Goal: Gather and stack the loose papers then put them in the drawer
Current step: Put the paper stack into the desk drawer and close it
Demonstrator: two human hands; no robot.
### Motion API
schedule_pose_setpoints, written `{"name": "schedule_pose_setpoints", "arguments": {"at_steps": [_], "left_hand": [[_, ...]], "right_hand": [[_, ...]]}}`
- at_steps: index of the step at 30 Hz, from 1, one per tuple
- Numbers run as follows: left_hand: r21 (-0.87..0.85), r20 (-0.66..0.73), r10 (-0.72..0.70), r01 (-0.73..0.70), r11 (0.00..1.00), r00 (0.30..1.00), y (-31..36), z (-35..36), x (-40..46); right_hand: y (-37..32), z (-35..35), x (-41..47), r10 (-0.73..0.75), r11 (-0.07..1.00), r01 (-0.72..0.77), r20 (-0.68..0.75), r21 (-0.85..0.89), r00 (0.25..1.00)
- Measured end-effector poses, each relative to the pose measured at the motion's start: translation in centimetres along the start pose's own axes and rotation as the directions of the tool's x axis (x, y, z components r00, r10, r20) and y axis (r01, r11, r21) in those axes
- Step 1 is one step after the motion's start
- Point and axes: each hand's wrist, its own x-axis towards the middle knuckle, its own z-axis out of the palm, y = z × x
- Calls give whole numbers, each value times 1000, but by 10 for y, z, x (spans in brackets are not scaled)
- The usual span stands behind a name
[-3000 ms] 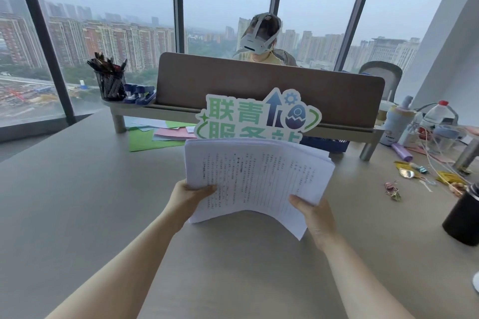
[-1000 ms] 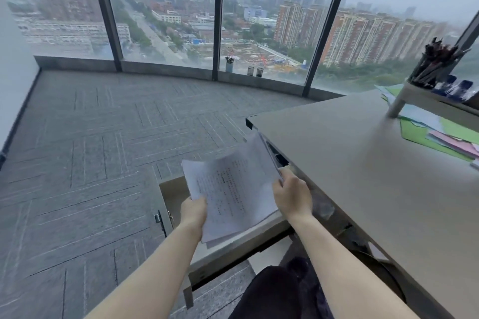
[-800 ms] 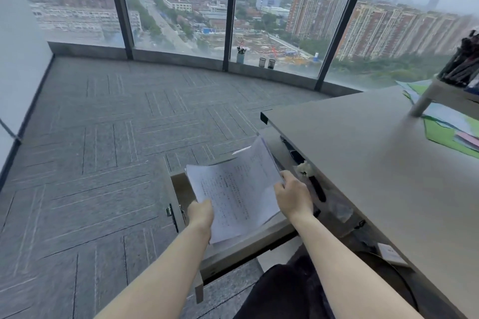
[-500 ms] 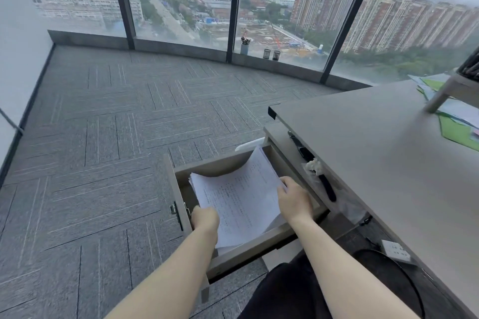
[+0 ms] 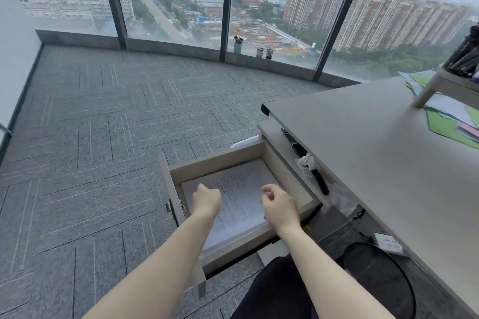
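Left hand (image 5: 206,198): fingers curled loosely inward, gripping nothing, hovering just above the near-left part of the paper stack (image 5: 234,194). The stack lies flat on the floor of the open drawer (image 5: 215,163), directly beneath and just beyond your fingers, long axis running away from you toward the drawer's far right corner, parallel to the side walls. Right hand (image 5: 280,206): fingers half open and relaxed, empty, poised over the stack's near-right edge; whether any fingertip touches the sheet is not clear. Both hands sit about equally near the paper; the left is nearer the drawer front (image 5: 172,204), which stands at your left with its lock fitting, so by my reading that hand suits the push to close. The papers look placed; closing the drawer appears to be what remains. Hidden: your forearms cover the stack's near corners, so you cannot tell whether the sheets lie square there. Print is too small to read. To the right of your fingers, the bench (image 5: 375,150) overhangs a lower shelf holding a dark strap-like item (image 5: 295,146) and a crumpled white scrap (image 5: 307,162); coloured sheets (image 5: 451,122) at the far right are cut off by the frame.
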Motion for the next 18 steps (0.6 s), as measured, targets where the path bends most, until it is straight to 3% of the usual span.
{"name": "schedule_pose_setpoints", "arguments": {"at_steps": [5,9,14,18], "left_hand": [[-14,-101,278,-281,960,955,14,-27,-7],[-53,-232,367,-388,920,901,7,-51,-12],[-57,-419,287,-340,939,862,-22,-75,-15],[-93,-343,161,-204,974,925,-51,-78,-15]], "right_hand": [[-20,21,-33,-101,995,104,189,-6,977],[-25,39,-64,-147,986,162,228,-48,962],[-26,57,-101,-184,982,189,205,-4,961],[-27,65,-126,-231,972,234,189,9,954]]}}
